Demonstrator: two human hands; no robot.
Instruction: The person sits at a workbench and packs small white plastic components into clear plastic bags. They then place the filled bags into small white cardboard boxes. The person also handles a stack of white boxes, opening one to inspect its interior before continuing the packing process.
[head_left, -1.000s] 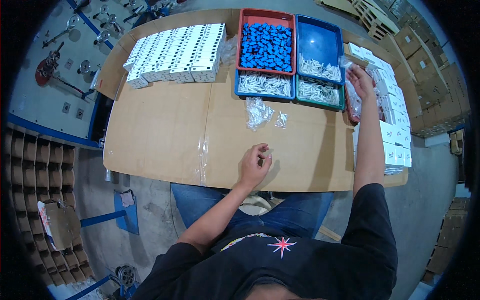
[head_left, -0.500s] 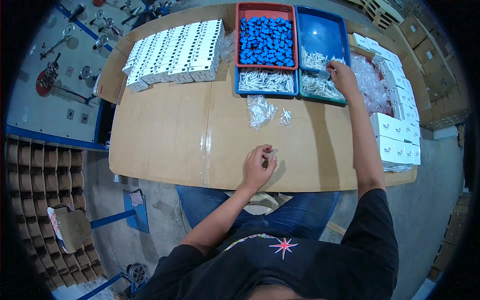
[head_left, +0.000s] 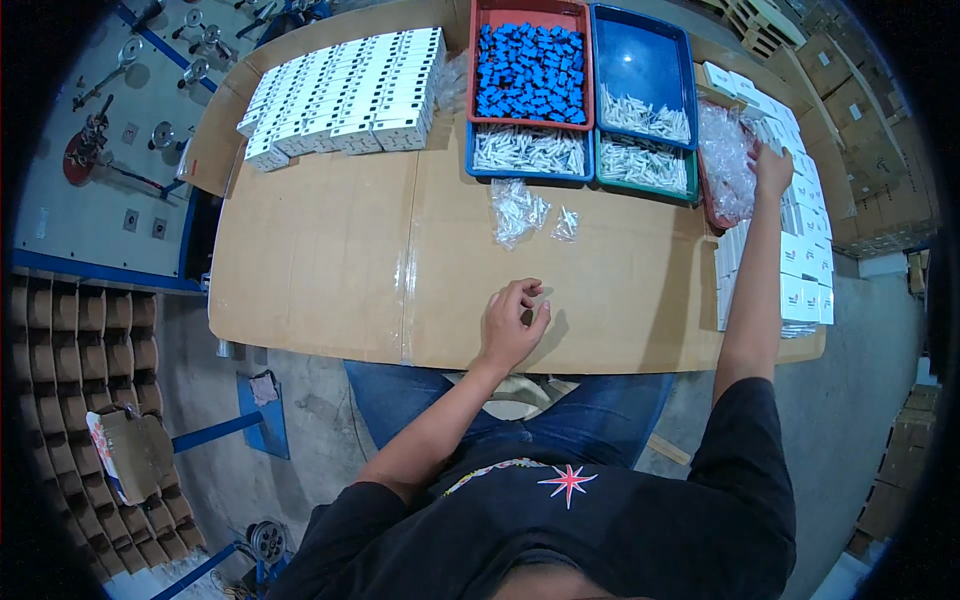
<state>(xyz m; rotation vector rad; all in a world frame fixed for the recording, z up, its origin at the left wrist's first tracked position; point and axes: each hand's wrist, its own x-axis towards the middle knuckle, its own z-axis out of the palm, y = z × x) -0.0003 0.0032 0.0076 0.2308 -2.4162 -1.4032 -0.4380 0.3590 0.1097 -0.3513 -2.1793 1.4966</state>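
Note:
My left hand [head_left: 514,322] hovers over the cardboard tabletop near its front edge, fingers loosely curled and thumb apart, holding nothing. My right hand [head_left: 772,172] reaches to the far right, at the border between a heap of clear plastic bags [head_left: 724,165] and stacked white boxes [head_left: 803,258]. Its fingers look drawn together; what they hold, if anything, is too small to make out. Beyond my left hand lie a clear bag of white plugs [head_left: 516,213] and a smaller bag of plugs [head_left: 566,225]. The plastic bags lie in a red tray [head_left: 722,222].
A red tray [head_left: 588,70] of blue parts and a blue tray [head_left: 640,58] with white plugs stand at the back. Before them are another blue tray [head_left: 530,179] and a green tray [head_left: 650,190] of white plugs. Rows of white boxes [head_left: 345,95] fill the back left.
My right hand has moved right from the white plugs to the plastic bags and boxes. My left hand has stayed nearly in place. The whole view has shifted slightly.

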